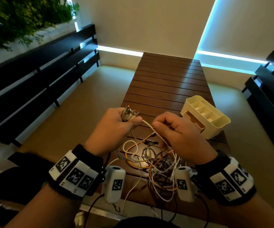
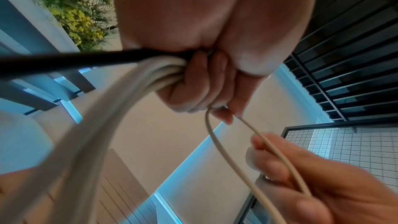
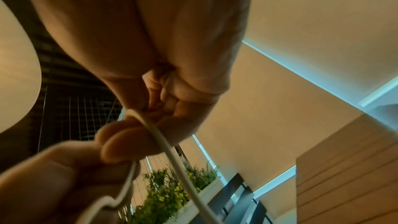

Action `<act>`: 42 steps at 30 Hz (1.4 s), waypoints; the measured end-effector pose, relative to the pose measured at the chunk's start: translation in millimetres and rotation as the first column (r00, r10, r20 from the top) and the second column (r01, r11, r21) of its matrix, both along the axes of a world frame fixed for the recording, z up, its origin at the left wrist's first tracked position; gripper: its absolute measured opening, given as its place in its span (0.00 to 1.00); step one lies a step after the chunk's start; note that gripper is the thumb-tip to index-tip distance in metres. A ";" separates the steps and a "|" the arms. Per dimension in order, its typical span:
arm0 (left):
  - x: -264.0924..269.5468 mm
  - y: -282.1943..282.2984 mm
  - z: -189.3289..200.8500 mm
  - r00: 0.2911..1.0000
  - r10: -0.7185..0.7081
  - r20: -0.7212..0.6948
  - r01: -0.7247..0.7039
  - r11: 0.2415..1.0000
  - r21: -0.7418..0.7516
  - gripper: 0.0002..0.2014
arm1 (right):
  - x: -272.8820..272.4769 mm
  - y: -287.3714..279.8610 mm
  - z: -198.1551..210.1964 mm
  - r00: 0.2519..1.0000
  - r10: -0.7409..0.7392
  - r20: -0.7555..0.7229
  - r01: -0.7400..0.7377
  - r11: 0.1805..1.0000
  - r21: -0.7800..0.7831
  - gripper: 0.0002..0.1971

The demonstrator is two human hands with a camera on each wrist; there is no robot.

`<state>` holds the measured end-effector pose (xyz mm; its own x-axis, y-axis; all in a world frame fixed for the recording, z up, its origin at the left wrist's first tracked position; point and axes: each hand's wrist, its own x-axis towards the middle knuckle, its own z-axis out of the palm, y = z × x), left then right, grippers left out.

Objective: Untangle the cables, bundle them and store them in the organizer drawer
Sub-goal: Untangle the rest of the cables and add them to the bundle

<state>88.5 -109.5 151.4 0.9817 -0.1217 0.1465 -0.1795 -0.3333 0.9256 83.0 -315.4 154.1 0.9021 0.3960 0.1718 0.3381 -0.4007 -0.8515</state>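
**Inspector:** Left hand [image 1: 115,127] is fisted round a sheaf of cable ends [image 1: 128,112]. Right hand [image 1: 179,130] pinches one white cable [image 1: 147,125] between thumb and fingers.

**Assistant:** The rest?

**Inspector:** Tangle [image 1: 154,163] on the slatted table [image 1: 166,79] below both hands; organizer [image 1: 205,116] at two o'clock, drawer open.

**Assistant:** Risk?

**Inspector:** Likely a hard pull on that strand cinches the knots, or drags loops off the near edge.

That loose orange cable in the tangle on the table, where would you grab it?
Probably at its free end, the metal-tipped plug lying on top at the far edge of the tangled pile of cables. Come from above: the orange cable lies exposed there, while nearer the person it dives under other loops. Both hands are busy now.
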 end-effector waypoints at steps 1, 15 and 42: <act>0.0 -1.4 0.0 1.000 -0.024 -0.019 0.024 1.000 -0.001 0.17 | -5.7 0.8 5.1 0.997 0.008 -0.072 -0.005 0.999 0.054 0.04; 3.4 -27.9 -10.6 0.906 -0.413 -0.098 0.424 0.893 0.155 0.08 | -44.8 -13.6 -27.6 0.971 -0.224 -0.084 0.228 0.973 0.044 0.07; 17.1 53.2 -1.7 0.970 0.175 0.169 -0.190 0.979 0.078 0.11 | 14.4 -49.1 -78.4 0.871 -0.468 0.150 0.491 0.814 -0.309 0.06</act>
